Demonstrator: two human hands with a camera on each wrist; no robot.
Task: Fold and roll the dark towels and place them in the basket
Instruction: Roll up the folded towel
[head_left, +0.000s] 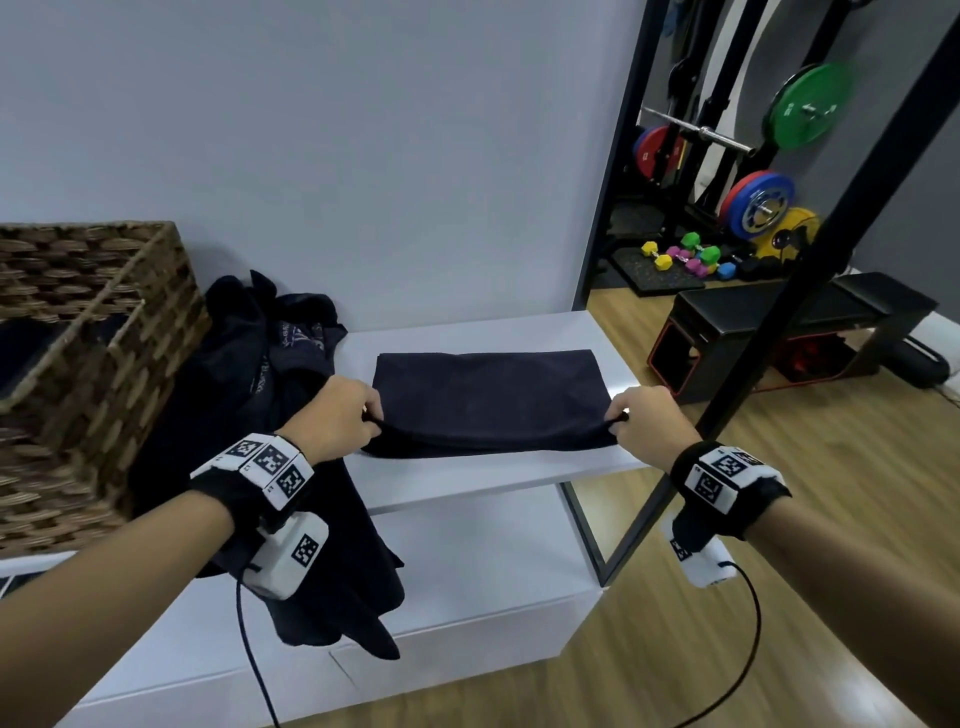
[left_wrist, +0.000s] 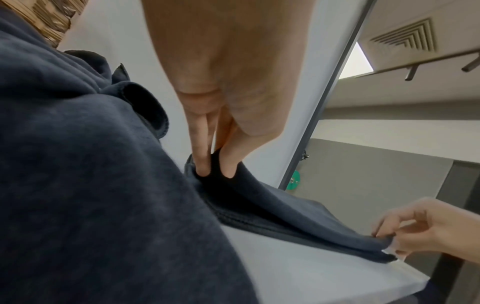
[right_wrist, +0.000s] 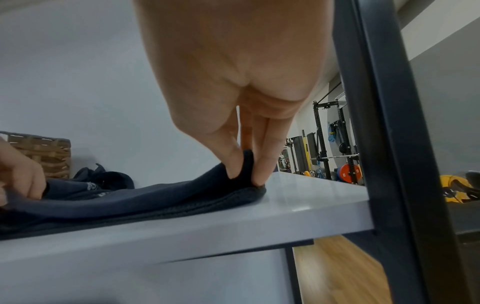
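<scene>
A dark navy towel lies folded flat on the white shelf top. My left hand pinches its near left corner between thumb and fingers, seen close in the left wrist view. My right hand pinches the near right corner. Both corners are lifted slightly off the surface. A heap of other dark towels sits left of the flat one and hangs over the shelf's front edge. The wicker basket stands at far left, with something dark inside.
A black-framed mirror leans right beside the shelf, close to my right hand. Behind it are weight plates, dumbbells and a black bench on the wooden floor. A lower white step lies below the shelf.
</scene>
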